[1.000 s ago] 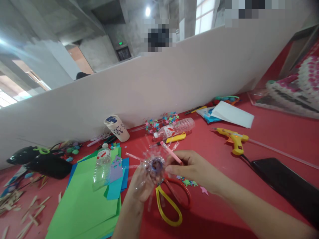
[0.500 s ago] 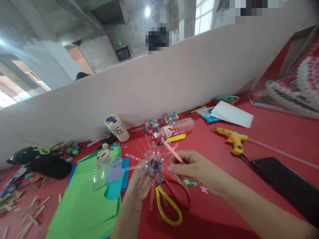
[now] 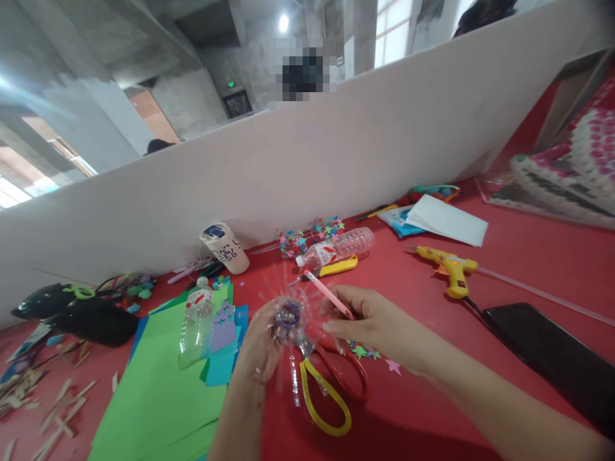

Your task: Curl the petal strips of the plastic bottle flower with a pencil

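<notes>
My left hand (image 3: 262,339) is closed round a cut plastic bottle top (image 3: 288,315), whose clear strips fan out around a bluish neck ring. The strips are blurred. In my right hand (image 3: 368,323) a pink pen (image 3: 329,294) is held between thumb and fingers, slanting up to the left. The fingertips of that hand are close to the strips; whether they touch one I cannot tell. Under the bottle top lie scissors (image 3: 331,422) with one yellow and one red handle. Small foam stars (image 3: 393,366) lie beside them.
A yellow glue gun (image 3: 449,266) with its cord rests at right, near a black case (image 3: 542,358). Clear bottles (image 3: 348,248), a yellow cutter (image 3: 341,266) and a white cup (image 3: 225,248) stand or lie toward the white partition (image 3: 288,179). Green sheets (image 3: 163,384) are at left.
My left hand has tilted and shifted the bottle top slightly left and up, and its strips now point differently. The pen in my right hand has moved a little left.
</notes>
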A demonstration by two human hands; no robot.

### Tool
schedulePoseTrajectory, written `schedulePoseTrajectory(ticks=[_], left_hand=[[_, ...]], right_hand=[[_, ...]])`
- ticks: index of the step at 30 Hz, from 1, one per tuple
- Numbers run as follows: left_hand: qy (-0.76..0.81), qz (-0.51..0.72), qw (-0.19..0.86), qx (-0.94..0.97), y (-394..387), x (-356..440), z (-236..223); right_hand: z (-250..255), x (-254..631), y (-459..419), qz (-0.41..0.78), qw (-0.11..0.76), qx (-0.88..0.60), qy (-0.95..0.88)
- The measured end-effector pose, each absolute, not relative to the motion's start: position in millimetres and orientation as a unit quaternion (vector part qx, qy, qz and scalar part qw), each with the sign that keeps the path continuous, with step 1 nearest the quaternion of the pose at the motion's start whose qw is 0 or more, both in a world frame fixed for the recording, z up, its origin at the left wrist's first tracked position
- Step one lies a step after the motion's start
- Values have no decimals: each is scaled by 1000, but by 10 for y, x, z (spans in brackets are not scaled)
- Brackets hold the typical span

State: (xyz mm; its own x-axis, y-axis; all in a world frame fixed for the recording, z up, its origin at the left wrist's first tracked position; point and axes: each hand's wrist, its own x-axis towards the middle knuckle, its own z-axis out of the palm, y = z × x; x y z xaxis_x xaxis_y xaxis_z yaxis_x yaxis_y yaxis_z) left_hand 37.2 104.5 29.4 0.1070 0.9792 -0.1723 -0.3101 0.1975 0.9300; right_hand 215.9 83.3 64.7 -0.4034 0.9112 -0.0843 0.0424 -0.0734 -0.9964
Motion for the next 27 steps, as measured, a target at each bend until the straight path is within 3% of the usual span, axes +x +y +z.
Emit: schedulePoseTrajectory(ticks=[15,27], left_hand=[[441,494,652,369,1037,394,290],[453,518,683,246,1018,457,275]], right_hand=[[655,2159,821,602,376,-407,-575],[758,2321,795,582,437,-404,-555]])
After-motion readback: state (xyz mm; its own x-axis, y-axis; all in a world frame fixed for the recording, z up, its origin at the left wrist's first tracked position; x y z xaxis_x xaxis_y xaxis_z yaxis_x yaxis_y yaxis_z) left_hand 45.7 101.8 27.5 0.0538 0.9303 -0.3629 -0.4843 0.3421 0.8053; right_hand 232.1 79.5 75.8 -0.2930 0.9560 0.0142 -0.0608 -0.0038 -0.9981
